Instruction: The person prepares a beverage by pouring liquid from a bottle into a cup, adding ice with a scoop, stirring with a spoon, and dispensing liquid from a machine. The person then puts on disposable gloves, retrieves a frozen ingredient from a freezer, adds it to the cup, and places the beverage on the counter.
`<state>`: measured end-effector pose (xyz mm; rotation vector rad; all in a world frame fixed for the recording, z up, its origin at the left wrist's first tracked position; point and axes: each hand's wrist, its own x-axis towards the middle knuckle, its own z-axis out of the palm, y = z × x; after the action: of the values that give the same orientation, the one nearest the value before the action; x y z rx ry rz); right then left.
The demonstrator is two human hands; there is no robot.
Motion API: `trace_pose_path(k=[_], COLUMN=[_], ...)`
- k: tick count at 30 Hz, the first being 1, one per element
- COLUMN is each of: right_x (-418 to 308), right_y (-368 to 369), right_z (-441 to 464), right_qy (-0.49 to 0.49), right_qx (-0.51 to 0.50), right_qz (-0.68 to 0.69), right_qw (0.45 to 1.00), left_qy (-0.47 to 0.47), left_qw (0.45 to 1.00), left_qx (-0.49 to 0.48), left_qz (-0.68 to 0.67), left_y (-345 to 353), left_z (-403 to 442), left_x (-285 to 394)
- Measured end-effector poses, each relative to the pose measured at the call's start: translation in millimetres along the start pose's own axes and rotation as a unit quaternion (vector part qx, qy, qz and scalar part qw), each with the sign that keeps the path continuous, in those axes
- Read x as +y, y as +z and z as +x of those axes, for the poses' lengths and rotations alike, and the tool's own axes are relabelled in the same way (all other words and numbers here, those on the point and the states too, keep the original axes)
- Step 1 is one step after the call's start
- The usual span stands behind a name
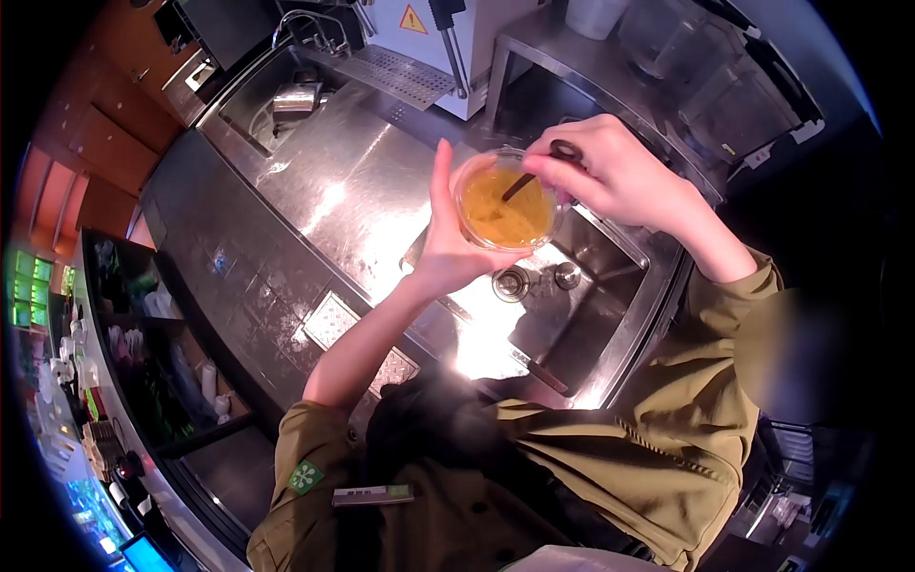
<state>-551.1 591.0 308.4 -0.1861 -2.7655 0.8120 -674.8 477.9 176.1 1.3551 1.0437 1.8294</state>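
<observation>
My left hand (450, 243) is wrapped around the side of a clear, round cup (512, 246), thumb pointing up along its rim. Inside the cup is a yellow-orange liquid (496, 221) with paler pieces or foam at its surface. Above the rim, the fingers of my right hand (618, 176) close on a dark spoon-like utensil (518, 187). Its thin shaft slants down into the liquid, which hides the lower end; a rounded dark end shows near my fingers. Both hands are over the steel sink.
Below the cup lies a sink basin (591, 315) with a drain (512, 283). A steel counter (353, 172) extends to the left, with a faucet (315, 33) and a metal pitcher (295, 98) at the far end. A white machine (400, 48) and clear containers (734, 105) stand behind.
</observation>
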Motion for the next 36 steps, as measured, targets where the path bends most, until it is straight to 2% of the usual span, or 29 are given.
trace_pose_path(k=[1,2,5,8,11,15,16,19,21,22,23,25,27,30,34,36], right_x=[2,-1,-9,-9,-12,-8,-7,-14,-11,-8,-7,-6,-12,-12,0,-7], right_y=[0,-1,-1,6,2,2,4,16,13,10,8,3,9,26,25,22], right_z=[3,4,6,7,12,17,17,17,18,21,21,22,18,16,22,20], right_qy=[-0.044,-0.024,0.110,0.142,0.110,0.008,0.017,0.113,0.093,0.023,0.023,0.022,0.106,0.100,-0.005,0.008], right_qx=[-0.009,-0.035,-0.059,-0.003,0.078,0.024,-0.003,0.027,0.073,0.095,0.076,0.038,0.010,0.034,0.107,0.089], right_qz=[-0.066,-0.078,0.050,0.236,0.172,-0.039,-0.015,0.248,0.181,0.098,0.062,-0.011,0.113,0.247,0.002,0.012], right_qw=[0.997,0.996,0.991,0.961,0.976,0.999,1.000,0.962,0.976,0.990,0.995,0.999,0.988,0.963,0.994,0.996], left_qy=[0.009,0.018,0.010,0.010,0.035,0.046,0.050,0.048,0.055,0.065,0.074,0.051,0.036,0.040,0.058,0.058], left_qw=[1.000,1.000,1.000,0.999,0.997,0.997,0.997,0.997,0.996,0.995,0.992,0.995,0.996,0.996,0.994,0.994], left_qx=[0.004,0.008,0.016,0.028,0.053,0.060,0.060,0.060,0.057,0.055,0.051,0.071,0.079,0.075,0.067,0.071], left_qz=[0.006,0.012,0.016,0.026,0.035,-0.006,-0.014,-0.005,0.032,0.060,0.089,0.037,0.002,0.007,0.060,0.066], left_y=[-1,-2,-5,-6,-4,-11,-10,-9,-10,-13,-15,-15,-14,-16,-21,-23], left_z=[0,1,4,4,1,3,4,5,4,5,5,5,5,2,0,1], left_x=[-3,-4,-2,-4,-4,-9,-8,-5,-4,-4,-4,3,6,3,4,8])
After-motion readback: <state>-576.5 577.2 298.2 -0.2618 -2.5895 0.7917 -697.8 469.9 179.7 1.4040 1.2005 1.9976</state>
